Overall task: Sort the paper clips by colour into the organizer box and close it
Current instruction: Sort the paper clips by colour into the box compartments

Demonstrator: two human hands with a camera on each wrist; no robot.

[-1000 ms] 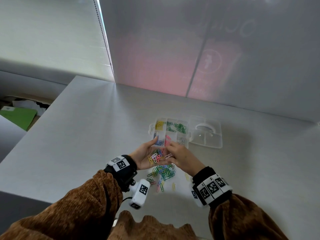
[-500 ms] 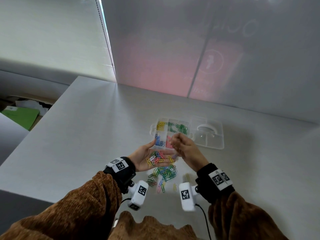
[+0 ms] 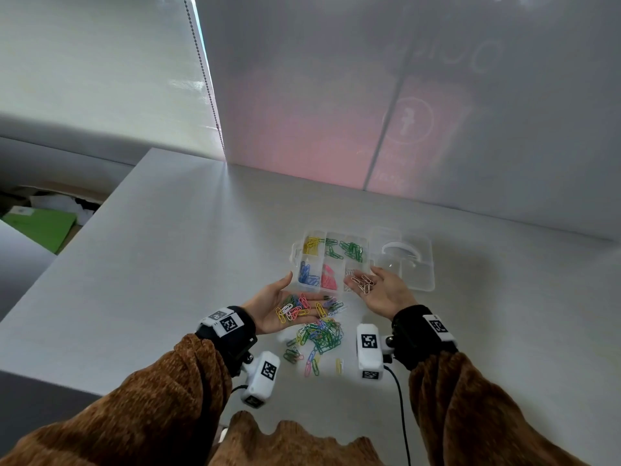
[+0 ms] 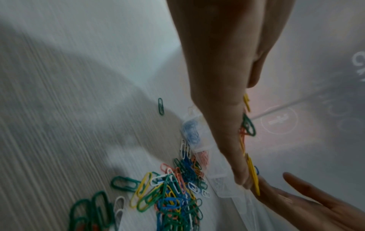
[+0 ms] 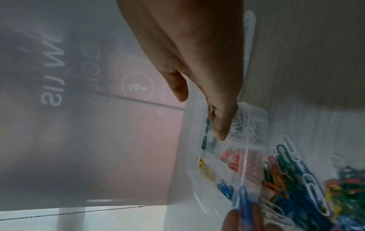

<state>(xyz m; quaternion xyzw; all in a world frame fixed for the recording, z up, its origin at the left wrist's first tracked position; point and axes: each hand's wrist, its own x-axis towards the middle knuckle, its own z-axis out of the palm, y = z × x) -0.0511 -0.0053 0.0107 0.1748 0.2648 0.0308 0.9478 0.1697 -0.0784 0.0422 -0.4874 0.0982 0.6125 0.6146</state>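
Observation:
The clear organizer box (image 3: pixel 300 260) lies open on the table, its lid (image 3: pixel 408 264) folded out to the right. Its compartments hold yellow (image 3: pixel 311 245), green (image 3: pixel 351 250), blue (image 3: pixel 307 274), pink (image 3: pixel 327 279) and white (image 5: pixel 248 123) clips. My left hand (image 3: pixel 295 302) is flat, palm up, just in front of the box, carrying a mix of coloured clips. My right hand (image 3: pixel 369 284) is also palm up, by the box's near right corner, with several white clips (image 3: pixel 363 283) on the palm. A loose pile of mixed clips (image 3: pixel 319 338) lies on the table under the hands.
The white table (image 3: pixel 168 264) runs far to the left and right of the box. A frosted wall panel (image 3: pixel 369 112) stands behind it. A few stray clips (image 3: pixel 339 364) lie near the front. Green sheets (image 3: pixel 40 223) lie on the floor beyond the table's left edge.
My right hand left the left palm, passed over the box, and now lies turned palm up to the right with white clips on it. The left hand stayed flat, holding its clips.

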